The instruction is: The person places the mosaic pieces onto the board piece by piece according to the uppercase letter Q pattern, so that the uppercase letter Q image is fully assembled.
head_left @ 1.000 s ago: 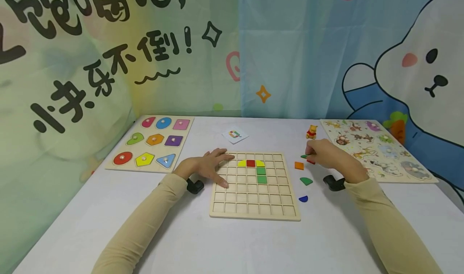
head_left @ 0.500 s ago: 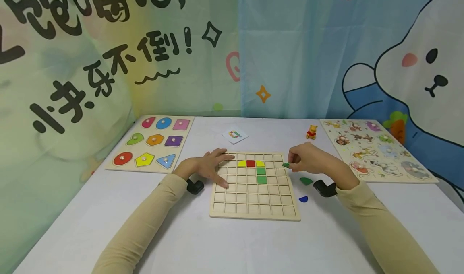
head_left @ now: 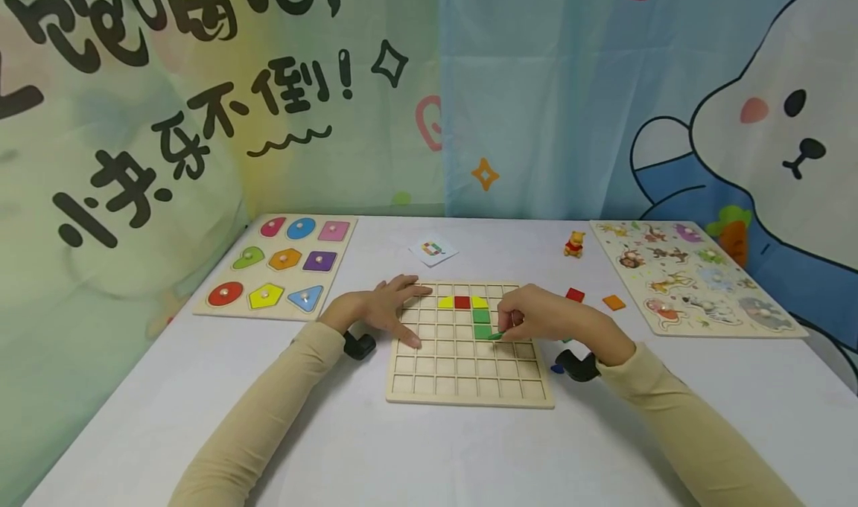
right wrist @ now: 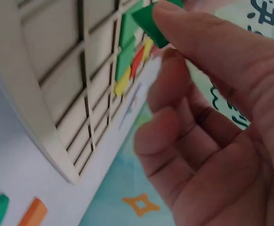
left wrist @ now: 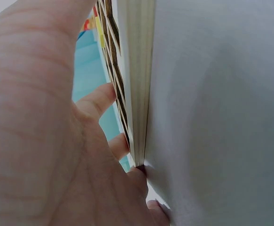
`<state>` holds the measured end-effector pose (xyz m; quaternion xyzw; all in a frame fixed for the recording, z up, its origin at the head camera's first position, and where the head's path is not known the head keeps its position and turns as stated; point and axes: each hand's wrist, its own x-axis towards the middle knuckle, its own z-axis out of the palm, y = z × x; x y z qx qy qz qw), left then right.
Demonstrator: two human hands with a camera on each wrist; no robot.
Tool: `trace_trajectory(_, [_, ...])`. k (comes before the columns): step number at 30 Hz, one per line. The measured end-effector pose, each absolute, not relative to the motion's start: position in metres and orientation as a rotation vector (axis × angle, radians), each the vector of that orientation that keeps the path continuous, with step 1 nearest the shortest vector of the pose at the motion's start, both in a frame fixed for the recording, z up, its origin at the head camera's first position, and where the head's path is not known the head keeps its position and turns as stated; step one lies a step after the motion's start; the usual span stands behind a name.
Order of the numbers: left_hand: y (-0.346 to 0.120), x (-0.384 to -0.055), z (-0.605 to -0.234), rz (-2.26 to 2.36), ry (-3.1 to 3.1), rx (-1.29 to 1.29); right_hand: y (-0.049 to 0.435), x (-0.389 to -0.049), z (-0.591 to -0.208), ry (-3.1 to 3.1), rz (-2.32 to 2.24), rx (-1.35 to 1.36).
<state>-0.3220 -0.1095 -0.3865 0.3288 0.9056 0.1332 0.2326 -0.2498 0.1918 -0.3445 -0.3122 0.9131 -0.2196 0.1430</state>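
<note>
My right hand (head_left: 546, 315) pinches a small green puzzle piece (right wrist: 152, 23) with a pointed corner between thumb and forefinger. In the head view this piece is right beside the lower green square (head_left: 482, 332) on the wooden grid board (head_left: 469, 401). Above that square, the board holds another green square (head_left: 480, 316), a red square (head_left: 462, 302) and two yellow pieces (head_left: 445, 303). My left hand (head_left: 382, 310) rests with spread fingers on the board's left side. Its fingers lie along the board's edge in the left wrist view.
Right of the board lie a red piece (head_left: 575, 295), an orange square (head_left: 613, 302) and a partly covered blue piece (head_left: 557, 369). A pattern card (head_left: 433, 250) and bear figurine (head_left: 573, 244) stand behind. Shape puzzle (head_left: 271, 317) at left, animal puzzle (head_left: 731, 330) at right.
My right hand has carried the green piece leftward from the loose pieces to over the board. The orange square now lies farther right, beyond the red piece. My left hand stays put.
</note>
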Motion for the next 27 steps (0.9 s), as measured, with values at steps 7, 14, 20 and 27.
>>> trace_trajectory(7, [-0.109,-0.324,-0.386,0.352,2.489,0.906,0.181,-0.25,-0.358,2.584,-0.684,-0.999])
trace_trajectory(14, [-0.109,-0.324,-0.387,0.352,2.489,0.911,0.174,-0.248,-0.363,2.615,-0.671,-1.05])
trace_trajectory(20, [-0.109,-0.322,-0.385,0.366,2.489,0.923,0.171,-0.248,-0.365,2.647,-0.654,-1.103])
trace_trajectory(27, [-0.11,-0.322,-0.385,0.373,2.487,0.919,0.17,-0.248,-0.366,2.685,-0.581,-1.104])
